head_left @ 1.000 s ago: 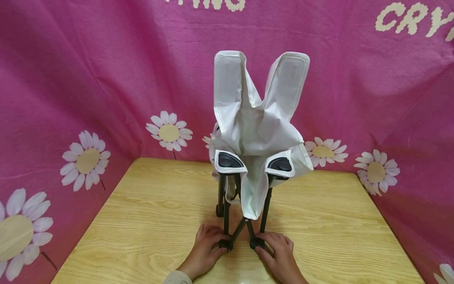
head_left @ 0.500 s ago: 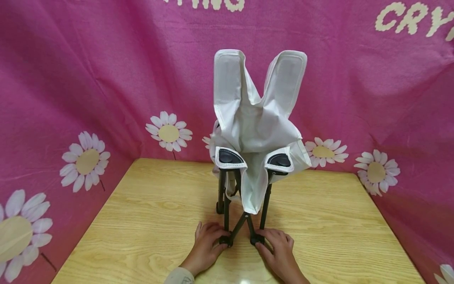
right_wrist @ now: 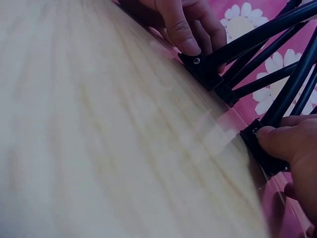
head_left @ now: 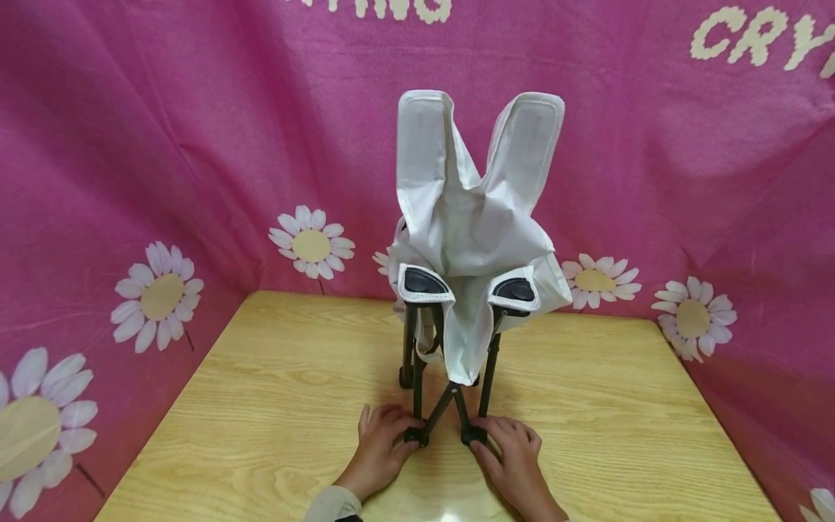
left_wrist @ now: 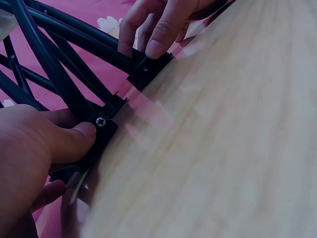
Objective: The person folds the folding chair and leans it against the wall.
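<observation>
A partly folded camp chair with a slack white fabric seat (head_left: pixel 483 239) stands upright on thin black crossed legs (head_left: pixel 438 415). Two flaps of the fabric stick up like ears, and black corner patches (head_left: pixel 515 288) show at the front. My left hand (head_left: pixel 377 448) pinches the near left foot (left_wrist: pixel 101 130) of the frame between thumb and fingers. On the other side, my right hand (head_left: pixel 512 451) pinches the near right foot (right_wrist: pixel 260 148) the same way. Both feet rest on the table, a small gap apart. Fabric hides most of the rear legs.
The chair stands on a light wood-grain table (head_left: pixel 280 377). A pink cloth (head_left: pixel 215 109) with printed daisies and lettering hangs behind the table and along both sides.
The chair has slid slightly away from me across the table, with both hands keeping their hold on its front feet. The gap between those feet looks about the same.
</observation>
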`<state>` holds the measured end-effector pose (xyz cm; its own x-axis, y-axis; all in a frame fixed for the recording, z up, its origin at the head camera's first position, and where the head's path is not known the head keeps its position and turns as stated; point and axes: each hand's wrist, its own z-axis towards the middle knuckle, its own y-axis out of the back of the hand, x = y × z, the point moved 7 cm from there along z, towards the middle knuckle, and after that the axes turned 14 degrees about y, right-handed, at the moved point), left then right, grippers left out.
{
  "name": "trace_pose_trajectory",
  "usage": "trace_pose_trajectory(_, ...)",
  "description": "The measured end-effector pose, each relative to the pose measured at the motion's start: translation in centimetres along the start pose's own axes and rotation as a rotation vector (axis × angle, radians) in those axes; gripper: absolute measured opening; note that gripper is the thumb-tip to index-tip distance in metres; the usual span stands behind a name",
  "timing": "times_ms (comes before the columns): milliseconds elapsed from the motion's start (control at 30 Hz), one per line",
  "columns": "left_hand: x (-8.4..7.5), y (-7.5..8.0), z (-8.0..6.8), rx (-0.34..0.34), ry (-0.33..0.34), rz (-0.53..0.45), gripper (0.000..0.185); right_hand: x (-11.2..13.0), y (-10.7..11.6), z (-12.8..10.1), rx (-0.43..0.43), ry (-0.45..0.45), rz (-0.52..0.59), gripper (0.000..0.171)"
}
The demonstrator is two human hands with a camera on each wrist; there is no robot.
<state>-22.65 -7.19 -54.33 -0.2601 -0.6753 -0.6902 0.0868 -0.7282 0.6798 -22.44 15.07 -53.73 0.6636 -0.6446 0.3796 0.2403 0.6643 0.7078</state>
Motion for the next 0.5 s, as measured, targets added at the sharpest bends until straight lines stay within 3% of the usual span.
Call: trace_pose_trajectory(500, 0.16, 0.01, 0.58, -0.022, 0.033, -0.016, 0.026, -0.27, -0.08, 0.47, -0.041, 0.043, -0.011, 0.033)
